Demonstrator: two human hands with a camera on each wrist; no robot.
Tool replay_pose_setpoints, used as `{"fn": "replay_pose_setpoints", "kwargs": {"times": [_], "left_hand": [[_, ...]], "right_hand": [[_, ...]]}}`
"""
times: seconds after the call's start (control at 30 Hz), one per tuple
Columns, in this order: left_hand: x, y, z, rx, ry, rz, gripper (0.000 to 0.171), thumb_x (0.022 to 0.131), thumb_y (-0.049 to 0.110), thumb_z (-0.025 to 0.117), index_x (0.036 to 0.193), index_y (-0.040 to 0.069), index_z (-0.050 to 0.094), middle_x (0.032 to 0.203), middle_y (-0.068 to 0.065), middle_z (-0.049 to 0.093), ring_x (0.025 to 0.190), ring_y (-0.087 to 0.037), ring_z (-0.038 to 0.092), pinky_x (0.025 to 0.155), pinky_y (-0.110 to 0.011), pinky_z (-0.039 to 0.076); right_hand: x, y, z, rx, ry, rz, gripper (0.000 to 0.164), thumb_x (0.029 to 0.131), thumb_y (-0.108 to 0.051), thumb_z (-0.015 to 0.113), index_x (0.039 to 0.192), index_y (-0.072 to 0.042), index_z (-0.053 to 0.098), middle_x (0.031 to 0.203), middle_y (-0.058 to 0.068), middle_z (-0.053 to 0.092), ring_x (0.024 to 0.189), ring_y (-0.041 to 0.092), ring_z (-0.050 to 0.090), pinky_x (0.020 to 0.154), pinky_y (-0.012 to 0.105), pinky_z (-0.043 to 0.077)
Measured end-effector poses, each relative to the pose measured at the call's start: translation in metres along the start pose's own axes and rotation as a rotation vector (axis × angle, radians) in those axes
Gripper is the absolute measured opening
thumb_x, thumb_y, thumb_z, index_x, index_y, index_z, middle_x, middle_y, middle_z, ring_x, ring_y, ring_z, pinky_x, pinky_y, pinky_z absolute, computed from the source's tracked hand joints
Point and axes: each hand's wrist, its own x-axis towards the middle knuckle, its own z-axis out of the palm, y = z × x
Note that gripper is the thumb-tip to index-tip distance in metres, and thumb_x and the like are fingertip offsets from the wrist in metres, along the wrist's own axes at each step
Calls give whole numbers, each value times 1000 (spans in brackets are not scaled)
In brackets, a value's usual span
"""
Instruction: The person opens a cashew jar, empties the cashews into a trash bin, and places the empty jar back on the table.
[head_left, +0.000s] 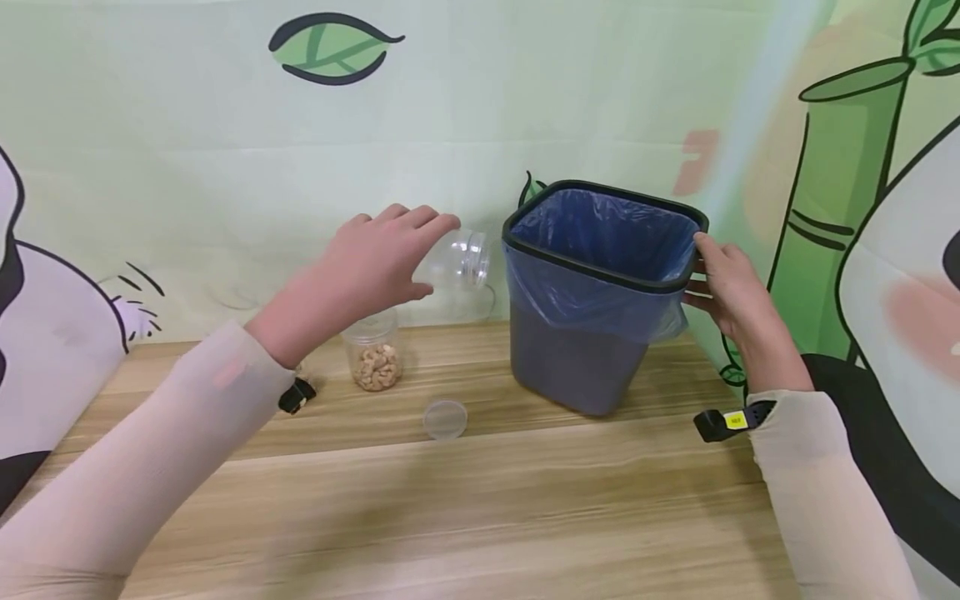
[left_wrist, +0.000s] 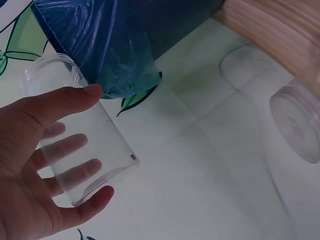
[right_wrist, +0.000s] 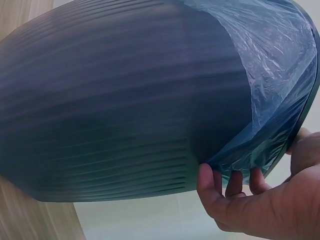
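My left hand (head_left: 375,262) holds a clear plastic jar (head_left: 471,260) on its side, its mouth toward a dark trash bin (head_left: 570,358). In the left wrist view, thumb and fingers wrap the jar (left_wrist: 107,132); a small dark speck shows near its base, and otherwise I see only clear plastic. The bin carries a blue liner bag (head_left: 555,279) folded over its black rim. At the bin's right side, my right hand (head_left: 738,292) grips the rim, thumb on top. Its fingers press the liner's edge against the outside wall in the right wrist view.
Below my left forearm stands a clear jar of cashews (head_left: 377,367) on the wooden table (head_left: 480,517). A round clear lid (head_left: 446,419) lies flat between that jar and the bin. Behind everything hangs a printed cloth (head_left: 450,108) with leaves and bamboo.
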Motion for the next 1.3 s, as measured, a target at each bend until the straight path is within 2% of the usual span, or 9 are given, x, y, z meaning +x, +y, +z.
{"fn": "replay_pose_setpoints", "kwargs": {"times": [0.2, 0.37, 0.53, 0.63, 0.73, 0.9, 1.03, 1.17, 1.3], "left_hand": [[-13, -3, 13, 5, -7, -11, 83, 81, 30, 88, 150, 15, 44, 144, -9, 55, 126, -35, 55, 80, -54, 54], [-21, -5, 30, -54, -18, -31, 82, 81, 29, 88, 150, 15, 45, 143, -9, 56, 125, -35, 56, 80, -53, 56], [-31, -7, 54, -110, -58, -47, 83, 80, 28, 89, 149, 13, 45, 144, -11, 56, 124, -37, 56, 78, -53, 55], [-38, -7, 65, -133, -84, -66, 84, 80, 28, 89, 150, 13, 45, 145, -10, 55, 125, -37, 56, 79, -53, 55], [-44, -7, 74, -165, -93, -83, 84, 80, 28, 89, 149, 13, 45, 144, -10, 56, 125, -37, 56, 81, -53, 55], [-54, -7, 86, -222, -71, -83, 82, 78, 25, 90, 147, 11, 48, 139, -12, 60, 121, -38, 59, 87, -53, 55], [-60, -5, 93, -281, -67, -93, 80, 78, 23, 90, 146, 10, 50, 136, -14, 62, 119, -38, 60, 90, -53, 54], [-65, -4, 102, -356, -61, -97, 79, 78, 22, 90, 145, 8, 50, 132, -15, 63, 116, -37, 62, 87, -51, 56], [-73, -5, 113, -430, -70, -116, 80, 78, 22, 90, 145, 7, 49, 132, -15, 63, 105, -33, 66, 82, -47, 57]], "right_hand": [[1, -2, 0, 5, -5, -8, 49, 107, -51, 36, 124, -7, 49, 106, 0, 57, 84, 7, 65, 76, 23, 55], [1, -4, 0, 9, -5, 18, 50, 106, -52, 36, 129, -8, 44, 112, 4, 52, 87, 9, 65, 77, 23, 55], [2, -6, -7, -19, -79, 86, 71, 104, -58, 35, 152, -7, 27, 121, 5, 45, 103, 15, 58, 85, 23, 53], [0, -7, -11, -14, -111, 111, 78, 103, -60, 37, 158, -8, 20, 126, 3, 43, 115, 20, 53, 94, 26, 51], [-4, -6, -10, -12, -124, 104, 80, 103, -59, 39, 161, -8, 18, 133, 3, 41, 130, 29, 46, 107, 35, 45], [-11, -3, -4, -5, -166, 54, 87, 103, -57, 41, 162, -6, 5, 159, 16, 20, 147, 41, 27, 119, 47, 29], [-8, -4, 1, 49, -151, 40, 84, 104, -54, 41, 163, -7, 2, 167, 19, 5, 150, 43, 22, 120, 49, 26], [-3, -4, 2, 72, -120, 57, 77, 105, -52, 40, 162, -9, 10, 157, 13, 25, 145, 37, 31, 116, 47, 32], [1, -4, 4, 73, -101, 67, 73, 105, -51, 39, 161, -9, 16, 154, 11, 29, 142, 35, 35, 110, 49, 36]]}}
